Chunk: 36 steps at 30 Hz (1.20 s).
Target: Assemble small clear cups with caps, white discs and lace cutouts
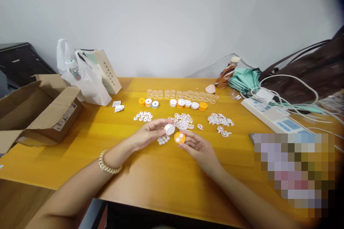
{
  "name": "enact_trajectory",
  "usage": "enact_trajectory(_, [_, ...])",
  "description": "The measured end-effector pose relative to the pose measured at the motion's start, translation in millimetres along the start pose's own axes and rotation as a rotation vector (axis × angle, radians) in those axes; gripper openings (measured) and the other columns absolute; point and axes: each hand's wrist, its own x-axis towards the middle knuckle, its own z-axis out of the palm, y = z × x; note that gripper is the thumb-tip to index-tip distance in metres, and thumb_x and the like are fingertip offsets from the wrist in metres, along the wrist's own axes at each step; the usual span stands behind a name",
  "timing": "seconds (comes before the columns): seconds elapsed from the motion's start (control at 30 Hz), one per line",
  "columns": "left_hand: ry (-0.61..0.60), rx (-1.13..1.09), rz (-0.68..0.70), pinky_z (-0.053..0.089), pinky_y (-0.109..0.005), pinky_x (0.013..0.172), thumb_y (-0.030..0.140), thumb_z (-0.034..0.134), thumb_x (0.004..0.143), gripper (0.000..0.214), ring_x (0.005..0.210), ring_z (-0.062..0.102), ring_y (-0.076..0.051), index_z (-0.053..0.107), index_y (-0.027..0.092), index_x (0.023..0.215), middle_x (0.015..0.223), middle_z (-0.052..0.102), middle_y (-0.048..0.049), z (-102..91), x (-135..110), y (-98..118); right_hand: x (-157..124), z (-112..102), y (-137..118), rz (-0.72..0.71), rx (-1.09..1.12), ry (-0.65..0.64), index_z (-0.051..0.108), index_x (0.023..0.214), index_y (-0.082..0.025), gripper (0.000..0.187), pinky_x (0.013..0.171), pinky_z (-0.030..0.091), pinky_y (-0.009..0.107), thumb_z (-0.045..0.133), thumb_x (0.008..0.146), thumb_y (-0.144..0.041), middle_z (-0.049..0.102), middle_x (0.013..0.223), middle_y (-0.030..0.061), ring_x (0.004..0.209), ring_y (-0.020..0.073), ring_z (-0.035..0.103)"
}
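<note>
My left hand [150,134] pinches a round white plastic cap [169,129] between thumb and fingers, its face tilted toward me. Close beside it, my right hand [197,146] grips an orange round cap [179,137] with small white pieces inside. The two caps are a little apart. Under and behind the hands lie small white discs [162,140], a pile of white lattice-like plastic pieces [183,121] and a group of small white knobs [143,116]. Farther back stand a row of white and orange round caps [187,103] and a row of clear cups [190,95].
At left are an open cardboard box [40,111], a white plastic bag [91,82] and crumpled foil [118,106]. More lattice pieces [220,119] lie right of centre. Beyond are a bottle [228,73], a power strip [274,116] with cables and a dark bag [303,69].
</note>
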Motion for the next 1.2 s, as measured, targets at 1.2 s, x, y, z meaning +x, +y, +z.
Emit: enact_trajectory(1.2, [0.151,0.989,0.384,0.047,-0.031,0.08,0.03,0.054,0.084,0.033,0.091,0.056,-0.017,0.055,0.022,0.116,0.101,0.061,-0.007,21.9,-11,-16,1,1,14,-0.057,-0.04,-0.061,0.063,0.101,-0.024,0.034,0.085,0.052,0.036,0.07,0.068,-0.024,0.071,0.086,0.002,0.08,0.0153,0.066])
